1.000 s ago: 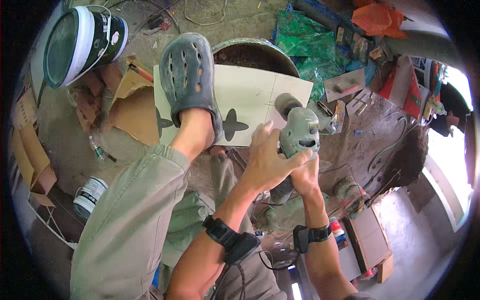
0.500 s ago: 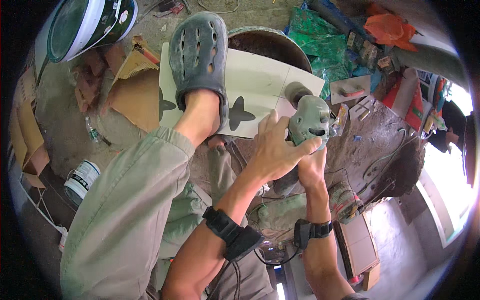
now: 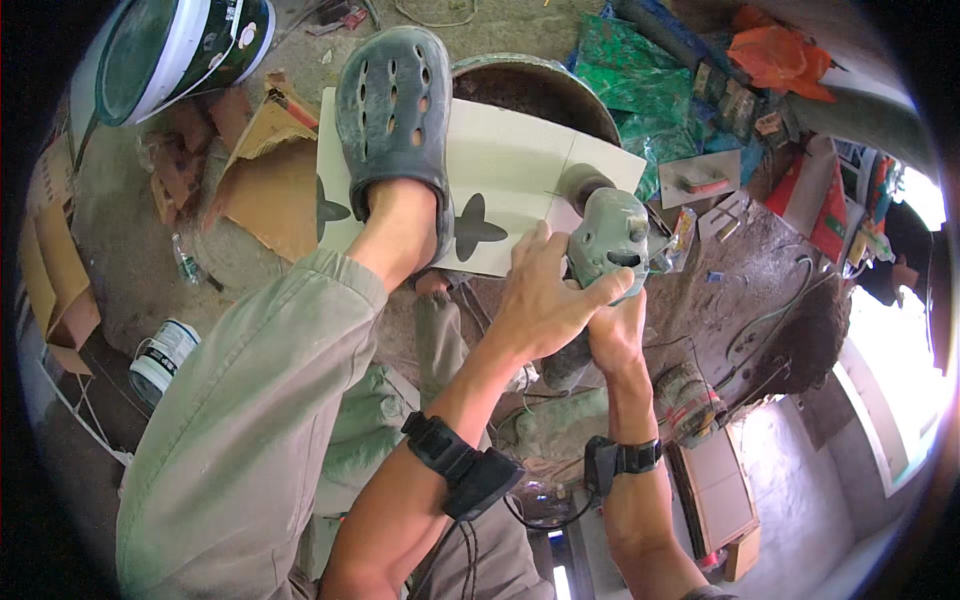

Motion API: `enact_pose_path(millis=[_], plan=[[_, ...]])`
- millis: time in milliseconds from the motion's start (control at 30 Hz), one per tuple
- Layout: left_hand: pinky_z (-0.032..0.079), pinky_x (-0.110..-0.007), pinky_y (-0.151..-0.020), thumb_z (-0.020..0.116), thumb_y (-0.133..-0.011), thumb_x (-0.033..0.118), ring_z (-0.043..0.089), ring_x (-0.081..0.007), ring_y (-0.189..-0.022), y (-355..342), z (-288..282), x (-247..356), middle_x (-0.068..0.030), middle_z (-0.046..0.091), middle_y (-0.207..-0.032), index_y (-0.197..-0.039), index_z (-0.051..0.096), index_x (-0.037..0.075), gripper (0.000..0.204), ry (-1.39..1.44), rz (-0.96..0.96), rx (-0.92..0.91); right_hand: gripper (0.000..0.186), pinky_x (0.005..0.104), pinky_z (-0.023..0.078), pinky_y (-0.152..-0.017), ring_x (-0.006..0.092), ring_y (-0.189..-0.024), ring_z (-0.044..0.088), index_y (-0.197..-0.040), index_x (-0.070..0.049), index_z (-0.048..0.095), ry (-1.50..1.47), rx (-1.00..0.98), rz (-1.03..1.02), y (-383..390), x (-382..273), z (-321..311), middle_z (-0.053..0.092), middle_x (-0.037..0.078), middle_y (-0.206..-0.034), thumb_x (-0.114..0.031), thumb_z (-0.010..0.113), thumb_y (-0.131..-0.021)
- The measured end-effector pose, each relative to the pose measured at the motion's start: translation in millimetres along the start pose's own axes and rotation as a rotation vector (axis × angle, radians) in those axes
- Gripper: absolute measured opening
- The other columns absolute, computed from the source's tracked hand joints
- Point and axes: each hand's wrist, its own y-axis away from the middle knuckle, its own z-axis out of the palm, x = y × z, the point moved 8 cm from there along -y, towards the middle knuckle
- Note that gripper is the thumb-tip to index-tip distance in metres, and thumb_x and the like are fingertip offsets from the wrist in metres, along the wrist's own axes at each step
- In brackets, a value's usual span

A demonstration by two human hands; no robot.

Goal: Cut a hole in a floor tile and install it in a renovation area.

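A grey-green power drill (image 3: 612, 245) stands over a pale tile (image 3: 500, 145), its cylindrical bit (image 3: 578, 183) at a pencilled cross near the tile's right side. My left hand (image 3: 540, 300) grips the drill body, thumb across it. My right hand (image 3: 617, 330) wraps round the drill's lower part, partly hidden behind it. My foot in a dark perforated clog (image 3: 392, 110) presses on the tile's left part. Dark four-lobed cross shapes (image 3: 478, 233) show in the tile. The tile lies across the rim of a round drum (image 3: 530, 75).
A dark lidded bucket (image 3: 135, 70) lies upper left, a white pail (image 3: 165, 360) lower left, torn cardboard (image 3: 262, 195) beside the tile. Green sheeting (image 3: 635, 70), an orange bag (image 3: 775, 60) and a trowel (image 3: 700, 180) lie to the right, with cables (image 3: 760, 330) on the dusty ground.
Compared with a second ago, the whole view has shifted, tile, drill and hands sitting higher and further right. In the last half second the drill moved very slightly left; both hands keep their grip.
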Motion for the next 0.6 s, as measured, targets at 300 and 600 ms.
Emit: enact_pose_path(millis=[300, 600], plan=[[0.029, -0.06, -0.123, 0.073, -0.08, 0.07, 0.033, -0.0591, -0.147, 2, -3, -3, -0.0506, 0.041, -0.147, -0.134, 0.06, -0.012, 0.099, 0.023, -0.02, 0.008, 0.038, 0.0342, 0.055, -0.086, 0.0148, -0.096, 0.066, -0.116, 0.0, 0.068, -0.014, 0.014, -0.006, 2, -7, 6, 0.072, 0.005, -0.108, -0.017, 0.08, -0.084], [0.029, -0.059, -0.123, 0.072, -0.08, 0.074, 0.032, -0.0588, -0.147, 1, -1, -7, -0.0527, 0.036, -0.148, -0.135, 0.053, -0.021, 0.112, -0.013, 0.031, 0.043, 0.04, 0.0348, 0.055, -0.087, 0.0153, -0.097, 0.066, -0.117, 0.0, 0.068, 0.104, 0.038, 0.014, 1, -1, 3, 0.072, 0.005, -0.109, -0.018, 0.08, -0.084]])
